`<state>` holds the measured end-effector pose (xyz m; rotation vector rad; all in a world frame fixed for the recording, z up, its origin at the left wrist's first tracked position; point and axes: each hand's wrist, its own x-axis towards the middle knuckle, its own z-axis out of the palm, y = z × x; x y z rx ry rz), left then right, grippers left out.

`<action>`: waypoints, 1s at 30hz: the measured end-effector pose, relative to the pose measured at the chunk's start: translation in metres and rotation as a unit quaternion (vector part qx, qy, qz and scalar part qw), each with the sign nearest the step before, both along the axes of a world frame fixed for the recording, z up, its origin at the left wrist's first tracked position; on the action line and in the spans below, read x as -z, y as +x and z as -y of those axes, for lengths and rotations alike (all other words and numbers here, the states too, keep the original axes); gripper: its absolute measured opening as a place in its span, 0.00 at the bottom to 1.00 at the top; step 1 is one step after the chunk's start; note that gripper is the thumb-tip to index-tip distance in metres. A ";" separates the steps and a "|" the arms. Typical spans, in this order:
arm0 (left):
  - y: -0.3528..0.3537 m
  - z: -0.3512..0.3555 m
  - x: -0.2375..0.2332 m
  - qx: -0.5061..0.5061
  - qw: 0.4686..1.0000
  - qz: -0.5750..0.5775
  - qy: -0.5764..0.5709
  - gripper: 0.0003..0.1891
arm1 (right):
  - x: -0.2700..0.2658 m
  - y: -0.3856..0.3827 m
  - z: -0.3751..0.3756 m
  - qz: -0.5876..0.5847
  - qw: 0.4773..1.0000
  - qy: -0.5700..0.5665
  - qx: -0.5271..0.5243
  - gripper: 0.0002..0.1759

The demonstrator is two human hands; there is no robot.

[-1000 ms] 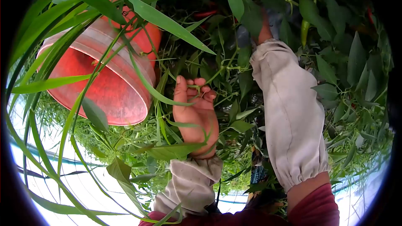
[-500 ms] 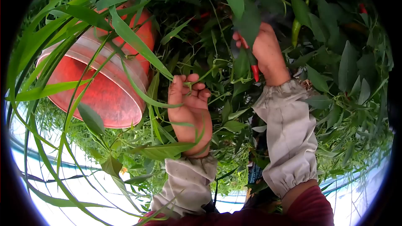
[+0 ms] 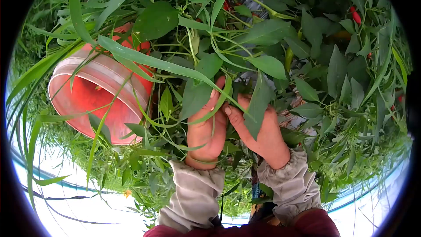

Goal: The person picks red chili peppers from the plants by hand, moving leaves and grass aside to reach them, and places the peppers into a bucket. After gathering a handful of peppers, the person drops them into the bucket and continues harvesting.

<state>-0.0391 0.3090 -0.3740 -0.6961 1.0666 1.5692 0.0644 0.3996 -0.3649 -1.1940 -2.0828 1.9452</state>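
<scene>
Dense green pepper foliage [image 3: 267, 30] fills the view, with a pale band along the bottom edge. The 2 hands meet at its middle, touching. The left hand [image 3: 205, 127] and right hand [image 3: 263, 136] are both pushed among the leaves, which hide the fingers, so I cannot tell whether either grip is closed on a stem. A red bucket [image 3: 98, 101] lies tilted just left of them. A red chili [image 3: 356, 15] hangs at the upper right.

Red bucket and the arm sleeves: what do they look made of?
Red bucket: looks like moulded plastic, smooth and semi-glossy; light glows through its wall. Sleeves: probably pale woven cloth, matte and creased, gathered at the cuffs.
</scene>
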 end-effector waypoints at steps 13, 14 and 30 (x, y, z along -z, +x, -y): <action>0.003 -0.025 -0.006 -0.115 0.992 0.052 0.003 0.20 | -0.008 0.061 0.011 0.035 0.997 0.030 -0.056 0.06; 0.006 -0.019 0.001 -0.115 0.992 0.052 0.001 0.20 | -0.006 0.061 0.013 0.035 0.997 0.029 -0.056 0.06; 0.030 -0.029 -0.011 -0.212 0.954 0.157 -0.142 0.16 | -0.085 0.052 0.036 0.188 0.980 -0.056 -0.010 0.22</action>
